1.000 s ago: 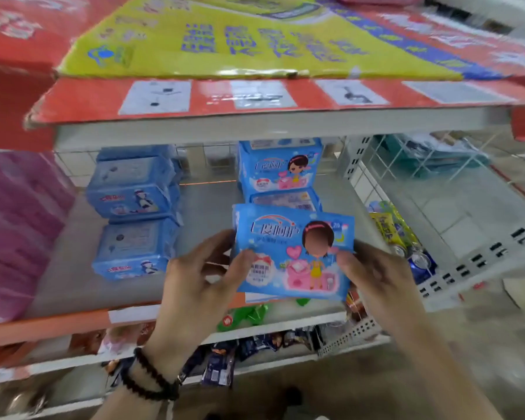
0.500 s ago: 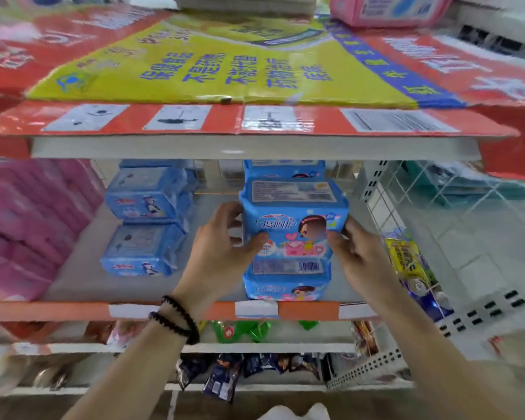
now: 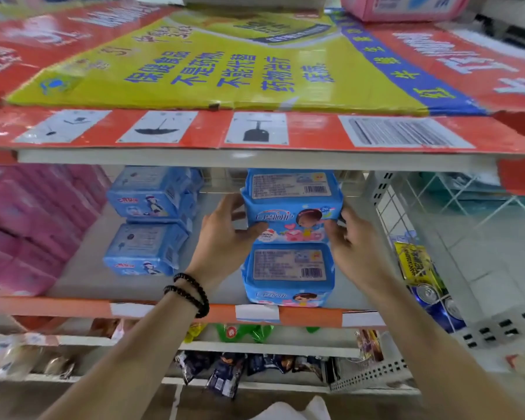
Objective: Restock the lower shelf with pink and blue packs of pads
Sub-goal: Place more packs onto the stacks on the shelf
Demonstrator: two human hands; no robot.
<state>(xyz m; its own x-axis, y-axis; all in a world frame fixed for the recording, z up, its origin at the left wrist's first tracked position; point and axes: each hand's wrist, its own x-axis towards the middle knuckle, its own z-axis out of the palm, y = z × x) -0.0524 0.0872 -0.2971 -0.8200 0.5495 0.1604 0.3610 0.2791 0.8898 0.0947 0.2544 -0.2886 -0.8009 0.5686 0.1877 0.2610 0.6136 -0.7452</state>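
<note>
A blue pack of pads point(image 3: 291, 213) with a pink picture on its front sits deep on the grey shelf point(image 3: 82, 268), held from both sides. My left hand point(image 3: 225, 234) grips its left edge with the thumb on the front. My right hand point(image 3: 350, 237) grips its right edge. Directly in front of it stands another blue pack point(image 3: 288, 274) at the shelf's front edge. Whether the held pack rests on a pack beneath it is hidden. Two darker blue packs point(image 3: 147, 225) stand in a column to the left. Pink packs point(image 3: 28, 225) fill the shelf's far left.
The upper shelf point(image 3: 240, 156), covered by red and yellow cardboard, hangs low over the packs. A wire mesh side panel point(image 3: 422, 225) closes the right end, with a yellow pack and cans point(image 3: 428, 283) beyond it. Snack bags point(image 3: 225, 374) fill the shelves below.
Both hands have carried the blue pack from in front of the shelf up and inward, to a spot behind the front blue pack. The camera has moved closer.
</note>
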